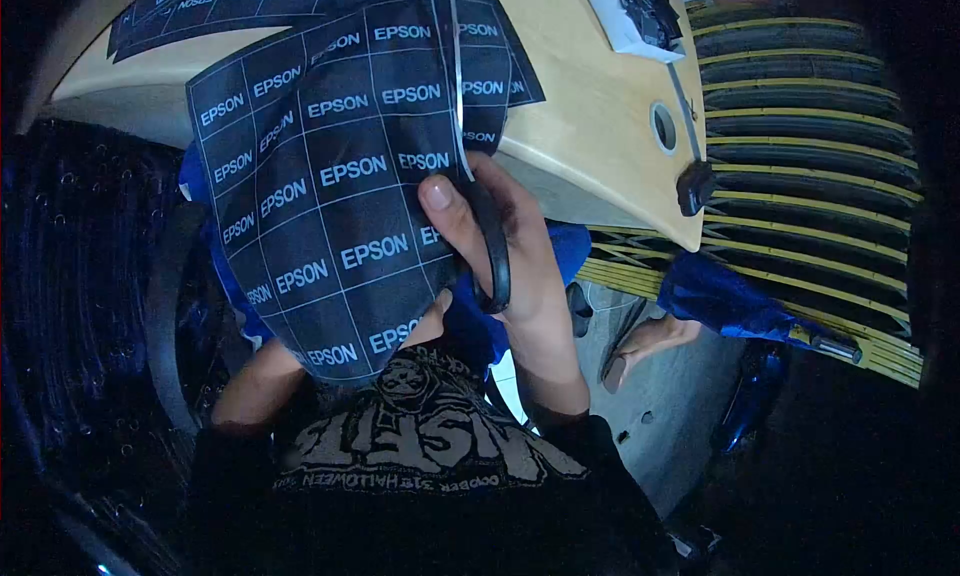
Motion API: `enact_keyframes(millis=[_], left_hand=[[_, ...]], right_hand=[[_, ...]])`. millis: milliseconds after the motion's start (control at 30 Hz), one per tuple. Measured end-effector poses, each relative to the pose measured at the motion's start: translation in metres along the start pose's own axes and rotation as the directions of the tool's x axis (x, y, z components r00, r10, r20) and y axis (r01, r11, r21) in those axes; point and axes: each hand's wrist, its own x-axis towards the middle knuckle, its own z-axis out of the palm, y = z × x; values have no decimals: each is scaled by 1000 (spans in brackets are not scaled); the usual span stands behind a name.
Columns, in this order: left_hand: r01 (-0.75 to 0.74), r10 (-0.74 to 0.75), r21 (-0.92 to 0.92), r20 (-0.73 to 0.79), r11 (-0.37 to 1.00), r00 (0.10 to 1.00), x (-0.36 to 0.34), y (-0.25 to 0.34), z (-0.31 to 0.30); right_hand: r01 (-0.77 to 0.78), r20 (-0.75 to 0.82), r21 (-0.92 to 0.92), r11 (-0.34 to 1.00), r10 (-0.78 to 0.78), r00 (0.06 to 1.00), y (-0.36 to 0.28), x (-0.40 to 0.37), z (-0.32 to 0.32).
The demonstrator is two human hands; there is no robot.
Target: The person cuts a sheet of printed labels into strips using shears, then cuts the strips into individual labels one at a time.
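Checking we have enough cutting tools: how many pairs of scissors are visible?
1: the scissors are in the right hand, at the right side of the EPSON-printed sheet. Others may be hidden behind it.

In my remote view, the left hand [272, 368] lies mostly hidden behind the printed sheet [325, 201]; the scissors [493, 246] and white box [622, 26] are cropped by the top edge.
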Motion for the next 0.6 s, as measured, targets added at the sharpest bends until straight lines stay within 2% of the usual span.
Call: enact_keyframes(millis=[100, 200, 233, 300, 333, 367, 433, 500, 567, 600], left_hand=[[-33, 37, 307, -7, 951, 999, -3, 5, -8], [-61, 77, 588, -2, 807, 997, -4, 7, -12], [-62, 78, 590, -2, 805, 997, -3, 5, -9], [31, 65, 917, -62, 397, 996, 2, -3, 5], [84, 71, 986, -95, 141, 993, 6, -9, 15], [136, 83, 983, -126, -124, 989, 10, -15, 25], [216, 128, 764, -174, -608, 976, 13, -22, 41], [-47, -132, 696, -70, -717, 989, 7, -28, 51], [-207, -122, 580, 182, -788, 976, 6, -28, 101], [-261, -68, 420, 421, -869, 904, 13, -20, 121]], right_hand=[[-41, 13, 18, 999, 41, 999, -5, -1, 0], [-41, -18, 29, 999, 41, 999, -3, -1, -1], [-39, -17, 31, 999, 40, 999, -5, -2, -1], [13, -14, -6, 1000, -13, 1000, -11, -1, -4], [81, -31, -42, 996, -82, 996, -6, 2, -4], [87, -33, -38, 996, -88, 996, -5, 2, -5], [154, -78, -92, 984, -161, 984, -6, 3, -9], [154, -83, -117, 981, -165, 983, -12, 4, -12], [259, -50, -80, 963, -263, 963, -12, 2, -15], [252, -40, -89, 964, -256, 966, -14, 2, -17]])
